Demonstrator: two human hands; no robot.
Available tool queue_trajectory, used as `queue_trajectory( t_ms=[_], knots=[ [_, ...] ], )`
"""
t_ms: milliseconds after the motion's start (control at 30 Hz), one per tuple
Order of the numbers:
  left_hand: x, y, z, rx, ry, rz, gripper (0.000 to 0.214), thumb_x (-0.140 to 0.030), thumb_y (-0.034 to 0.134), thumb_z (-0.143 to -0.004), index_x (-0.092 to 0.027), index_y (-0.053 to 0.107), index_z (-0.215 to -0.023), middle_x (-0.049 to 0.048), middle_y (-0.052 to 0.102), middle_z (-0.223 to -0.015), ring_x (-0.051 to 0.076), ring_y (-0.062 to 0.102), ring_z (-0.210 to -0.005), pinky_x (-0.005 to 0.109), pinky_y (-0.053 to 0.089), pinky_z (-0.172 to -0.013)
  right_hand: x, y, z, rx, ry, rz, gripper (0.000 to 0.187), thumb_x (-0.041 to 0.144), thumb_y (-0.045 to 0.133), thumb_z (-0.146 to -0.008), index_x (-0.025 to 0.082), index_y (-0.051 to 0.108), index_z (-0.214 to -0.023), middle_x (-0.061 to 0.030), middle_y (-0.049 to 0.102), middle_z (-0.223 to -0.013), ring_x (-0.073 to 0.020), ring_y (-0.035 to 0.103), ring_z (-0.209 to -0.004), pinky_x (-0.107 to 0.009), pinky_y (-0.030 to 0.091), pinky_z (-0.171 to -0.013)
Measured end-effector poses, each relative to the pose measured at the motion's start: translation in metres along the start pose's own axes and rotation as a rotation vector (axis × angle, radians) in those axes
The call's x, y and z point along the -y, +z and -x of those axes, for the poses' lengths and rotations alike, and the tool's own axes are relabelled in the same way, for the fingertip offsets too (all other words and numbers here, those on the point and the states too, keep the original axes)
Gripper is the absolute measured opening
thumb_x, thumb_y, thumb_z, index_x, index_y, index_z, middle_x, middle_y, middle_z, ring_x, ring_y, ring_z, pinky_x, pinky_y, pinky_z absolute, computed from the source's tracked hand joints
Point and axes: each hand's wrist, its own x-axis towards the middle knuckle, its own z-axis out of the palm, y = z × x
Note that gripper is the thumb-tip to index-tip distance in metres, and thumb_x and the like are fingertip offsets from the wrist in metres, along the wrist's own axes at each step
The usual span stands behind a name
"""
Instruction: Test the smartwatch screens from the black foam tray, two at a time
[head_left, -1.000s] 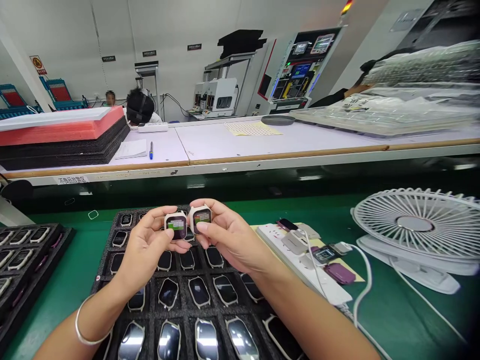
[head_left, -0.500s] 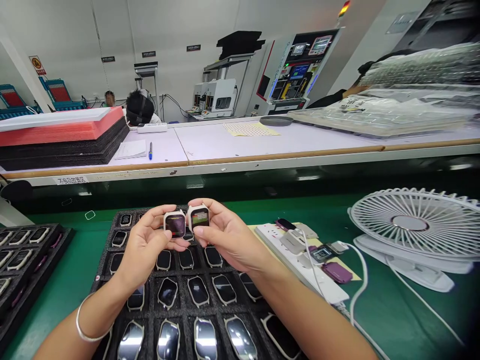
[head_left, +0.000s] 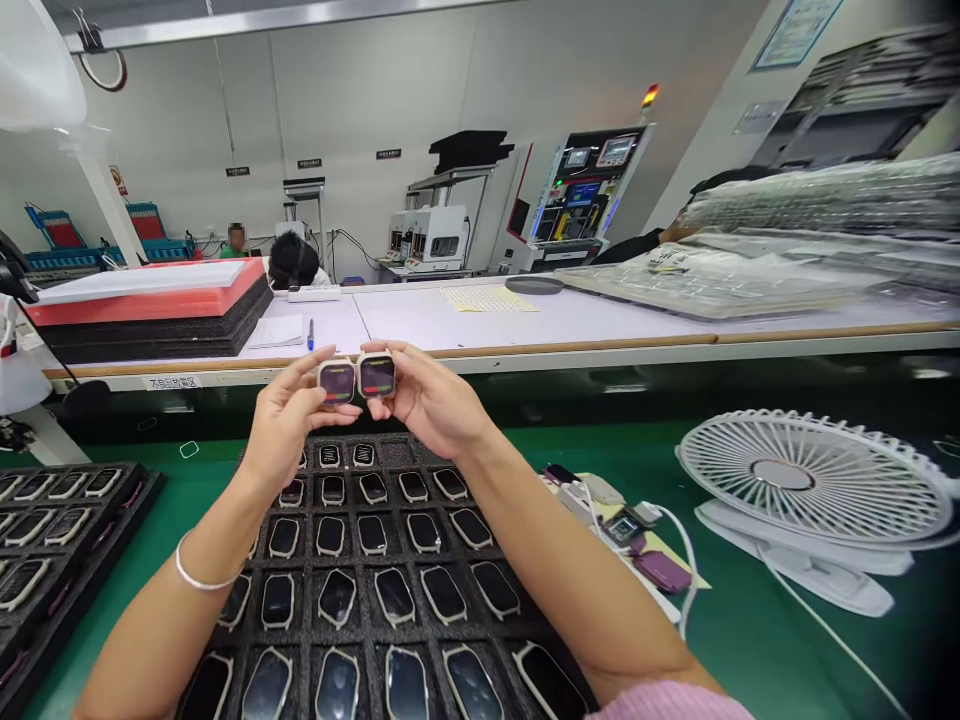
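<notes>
Two smartwatches, the left watch (head_left: pixel 337 381) and the right watch (head_left: pixel 376 375), are held up side by side, just above the far end of a black foam tray (head_left: pixel 306 600). Both have cream frames and lit, dark screens with a coloured band. The left hand (head_left: pixel 289 410) is closed on the left watch, pinching its case between thumb and fingertips, and the right hand (head_left: pixel 431 400) grips the right watch the same way. A silver bangle (head_left: pixel 202 575) circles the left wrist. Rows of similar watches lie in the tray's cut-outs below the hands. To the left of that tray sits a second black tray (head_left: pixel 146 482) of watches. To its right are a white power strip (head_left: pixel 577 503) with cables and a white desk fan (head_left: pixel 814 475). Beyond the tray, across a gap, runs a long white bench (head_left: pixel 420 325), with a stack of black and red foam sheets (head_left: pixel 142 320) on it and a co-worker's dark hair (head_left: pixel 292 260) behind.
</notes>
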Motion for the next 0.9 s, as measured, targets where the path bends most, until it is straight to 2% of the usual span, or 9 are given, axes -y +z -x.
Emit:
queue_trajectory(
  t_ms=[167,300,433,600,800,900],
  knots=[
    [-0.013,0.001,-0.030,0.029,0.132,-0.026,0.057,-0.016,0.063,-0.067,-0.018,0.061,-0.124,-0.0002,0.069,-0.087,0.015,0.073,-0.064,0.030,0.062,-0.067,0.014,0.000,-0.033,0.019,-0.113,0.021,0.021,0.033,0.056,-0.089,0.021,0.063,-0.104,-0.0003,0.063,-0.075,-0.0127,0.057,-0.055,-0.028,0.047,-0.052],
    [-0.022,0.003,-0.045,0.044,0.194,-0.019,0.058,-0.015,0.065,-0.066,-0.020,0.061,-0.124,-0.0002,0.069,-0.088,0.013,0.071,-0.064,0.030,0.062,-0.070,0.025,0.005,-0.047,-0.006,-0.172,-0.007,0.021,0.033,0.055,-0.088,0.020,0.063,-0.103,-0.0012,0.064,-0.081,-0.0125,0.057,-0.058,-0.028,0.048,-0.054],
    [-0.033,0.010,-0.052,0.053,0.264,-0.011,0.060,-0.014,0.072,-0.066,-0.022,0.061,-0.124,-0.0008,0.068,-0.090,0.011,0.070,-0.065,0.027,0.060,-0.071,0.041,0.010,-0.049,0.050,-0.204,0.018,0.027,0.029,0.059,-0.082,0.021,0.059,-0.108,-0.0004,0.066,-0.082,-0.0128,0.059,-0.057,-0.029,0.048,-0.057],
    [-0.043,0.016,-0.058,0.070,0.368,-0.023,0.064,-0.018,0.082,-0.063,-0.024,0.062,-0.124,-0.0012,0.068,-0.091,0.012,0.070,-0.066,0.024,0.058,-0.067,0.059,0.014,-0.047,0.100,-0.275,0.108,0.049,0.014,0.068,-0.068,0.022,0.057,-0.115,0.0013,0.065,-0.089,-0.0114,0.061,-0.062,-0.029,0.047,-0.062],
    [-0.048,0.017,-0.063,0.086,0.400,-0.017,0.066,-0.019,0.084,-0.064,-0.027,0.061,-0.125,-0.0031,0.068,-0.086,0.008,0.065,-0.061,0.022,0.056,-0.062,0.067,0.015,-0.044,0.155,-0.308,0.164,0.052,0.016,0.070,-0.070,0.022,0.054,-0.120,-0.0017,0.064,-0.100,-0.0112,0.062,-0.067,-0.030,0.049,-0.066],
    [-0.049,0.017,-0.061,0.081,0.401,-0.011,0.065,-0.020,0.084,-0.064,-0.027,0.062,-0.125,-0.0023,0.069,-0.087,0.008,0.065,-0.060,0.022,0.055,-0.061,0.067,0.015,-0.043,0.156,-0.306,0.179,0.053,0.017,0.069,-0.072,0.022,0.053,-0.121,-0.0007,0.063,-0.097,-0.0115,0.062,-0.068,-0.029,0.050,-0.067]
  ],
)
